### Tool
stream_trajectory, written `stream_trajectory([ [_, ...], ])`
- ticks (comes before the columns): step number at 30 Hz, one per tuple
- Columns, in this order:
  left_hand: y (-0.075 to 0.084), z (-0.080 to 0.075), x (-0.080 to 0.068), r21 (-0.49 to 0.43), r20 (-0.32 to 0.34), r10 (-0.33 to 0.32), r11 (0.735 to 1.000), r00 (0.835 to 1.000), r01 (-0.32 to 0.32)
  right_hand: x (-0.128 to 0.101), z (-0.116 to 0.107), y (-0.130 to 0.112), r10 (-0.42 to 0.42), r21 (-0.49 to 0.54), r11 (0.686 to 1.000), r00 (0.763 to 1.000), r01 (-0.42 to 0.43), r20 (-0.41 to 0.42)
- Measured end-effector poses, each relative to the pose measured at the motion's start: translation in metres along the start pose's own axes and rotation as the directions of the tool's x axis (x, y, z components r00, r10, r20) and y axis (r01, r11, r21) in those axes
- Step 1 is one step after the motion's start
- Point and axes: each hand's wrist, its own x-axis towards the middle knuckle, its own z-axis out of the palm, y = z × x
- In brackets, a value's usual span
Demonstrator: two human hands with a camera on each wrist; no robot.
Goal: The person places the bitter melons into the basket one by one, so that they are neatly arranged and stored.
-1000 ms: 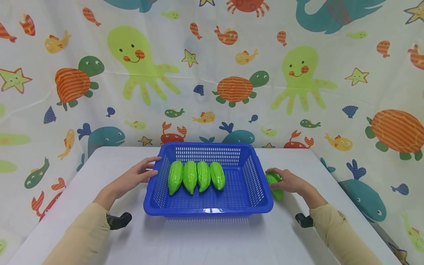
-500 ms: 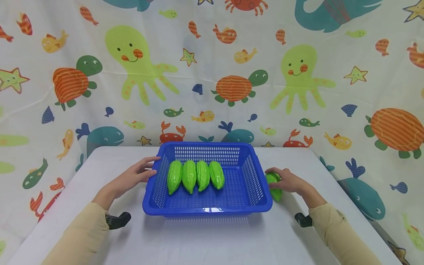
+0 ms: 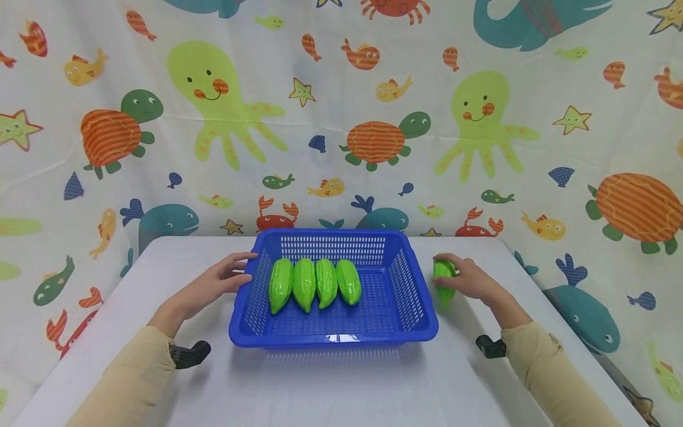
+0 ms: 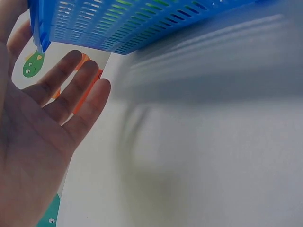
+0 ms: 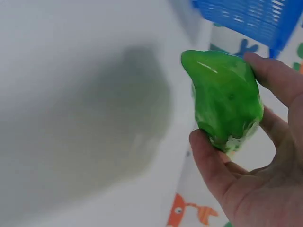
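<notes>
A blue slotted basket (image 3: 395, 323) stands mid-table and holds several glossy green ridged toy gourds (image 3: 315, 283) laid side by side. My left hand (image 3: 221, 281) rests against the basket's left rim with straight fingers (image 4: 71, 94); the basket wall (image 4: 142, 23) is just above them in the left wrist view. To the right of the basket, my right hand (image 3: 463, 276) grips another green gourd (image 3: 444, 279) and holds it off the table. In the right wrist view the thumb and fingers curl round this gourd (image 5: 225, 101).
The white table (image 3: 331, 385) runs to a sea-animal printed curtain (image 3: 341, 118) behind and at both sides. Black wrist-camera mounts (image 3: 189, 354) sit under both sleeves. The basket's right part (image 3: 384, 290) has bare floor.
My right hand has lifted the green gourd off the table and carried it slightly back. The left hand and the basket have stayed in place.
</notes>
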Motion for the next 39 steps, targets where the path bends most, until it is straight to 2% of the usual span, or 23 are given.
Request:
stream_trajectory([
  [7, 0.000, 0.000, 0.000, 0.000, -0.004, -0.003, 1.000, 1.000, 0.003, -0.002, -0.023, -0.021, -0.045, 0.075, 0.996, 0.994, 0.053, -0.099],
  [13, 0.001, 0.001, 0.000, -0.004, -0.003, -0.010, 1.000, 1.000, 0.010, -0.005, -0.032, -0.045, -0.072, 0.144, 0.985, 0.986, 0.094, -0.148],
  [18, 0.000, 0.001, -0.001, -0.012, -0.005, -0.010, 1.000, 1.000, 0.010, -0.009, -0.032, -0.067, -0.127, 0.178, 0.972, 0.982, 0.151, -0.143],
  [24, 0.000, 0.003, -0.001, -0.023, -0.005, -0.009, 1.000, 1.000, 0.009, -0.014, -0.029, -0.088, -0.152, 0.191, 0.967, 0.982, 0.171, -0.113],
  [39, -0.001, 0.003, -0.001, -0.022, -0.004, -0.008, 1.000, 1.000, 0.008, -0.003, -0.017, -0.112, -0.244, 0.226, 0.941, 0.967, 0.253, -0.068],
])
